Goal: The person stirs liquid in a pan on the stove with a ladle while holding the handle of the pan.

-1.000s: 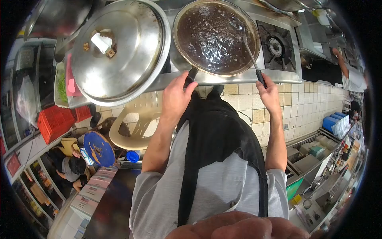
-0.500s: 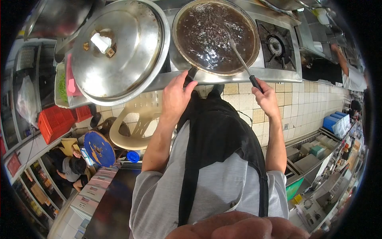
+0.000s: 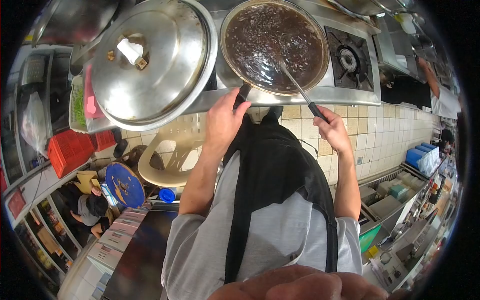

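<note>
A wide round pan (image 3: pixel 326 61) on the stove holds dark brown liquid (image 3: pixel 265 35) with a rippled, shiny surface. My left hand (image 3: pixel 225 120) is closed around the pan's black handle (image 3: pixel 242 95) at its front left. My right hand (image 3: pixel 334 129) grips the black handle of a long metal utensil (image 3: pixel 296 85). Its shaft slopes into the liquid near the middle of the pan, and its submerged head is hidden, so I cannot tell its kind.
Left of the pan sits a large pot with a dented metal lid (image 3: pixel 155 75). A gas burner (image 3: pixel 348 59) is on the right. Below are a beige plastic chair (image 3: pixel 167 150), red crates (image 3: pixel 70 152) and a blue round stool top (image 3: pixel 125 185). Other people work at far left and far right.
My right hand has dropped slightly, and the utensil's shaft has swung left and toward me in the liquid. My left hand stays on the pan handle.
</note>
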Available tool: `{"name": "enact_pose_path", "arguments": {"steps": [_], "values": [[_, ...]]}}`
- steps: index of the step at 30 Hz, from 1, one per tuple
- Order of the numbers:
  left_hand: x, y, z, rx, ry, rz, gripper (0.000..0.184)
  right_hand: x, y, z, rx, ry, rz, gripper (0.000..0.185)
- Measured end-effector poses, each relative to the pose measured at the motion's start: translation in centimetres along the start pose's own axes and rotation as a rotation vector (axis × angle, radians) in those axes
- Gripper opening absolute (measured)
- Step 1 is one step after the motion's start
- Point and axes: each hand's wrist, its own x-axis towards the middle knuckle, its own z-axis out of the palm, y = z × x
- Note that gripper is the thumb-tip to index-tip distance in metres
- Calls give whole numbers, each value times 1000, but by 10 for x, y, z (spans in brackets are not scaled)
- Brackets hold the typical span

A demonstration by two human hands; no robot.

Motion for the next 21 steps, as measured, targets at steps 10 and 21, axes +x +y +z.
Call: {"name": "enact_pose_path", "arguments": {"steps": [10, 21], "values": [[0, -1, 0, -1, -3, -9, 51, -11, -7, 6, 102, -62, 44, 44], [0, 2, -3, 6, -25, -30, 51, -17, -7, 12, 204, -114, 51, 40]]}}
